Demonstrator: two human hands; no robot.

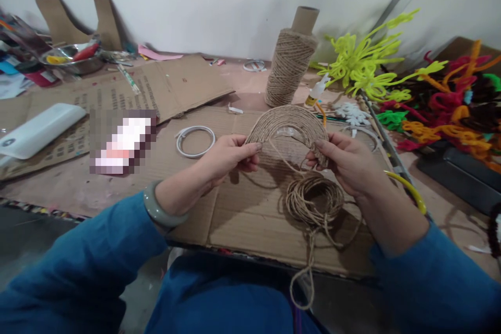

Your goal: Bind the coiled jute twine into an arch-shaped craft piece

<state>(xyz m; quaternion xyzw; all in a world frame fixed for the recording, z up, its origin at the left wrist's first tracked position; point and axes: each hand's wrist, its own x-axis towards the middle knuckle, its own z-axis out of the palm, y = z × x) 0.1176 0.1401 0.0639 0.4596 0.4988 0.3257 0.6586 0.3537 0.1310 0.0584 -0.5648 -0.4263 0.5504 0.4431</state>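
Between my two hands is a curved, arch-shaped piece (287, 119) covered in rows of jute twine, held up above the cardboard. My left hand (238, 154) pinches its left end between thumb and fingers. Its right end is gripped by my right hand (344, 156), thumb on top. A strand of twine trails from the piece down to a loose coil of jute twine (313, 201) lying on the cardboard sheet (250, 229). One loop of that twine hangs over the table's front edge. The fingers beneath the piece are partly hidden.
A tall twine spool (291, 65) stands behind the piece, near a small glue bottle (316, 91). White tape rings (195, 142) lie to the left. Yellow-green pipe-cleaner flowers (364, 62) and a colourful pile (442, 99) are at right. A metal bowl (74, 60) sits back left.
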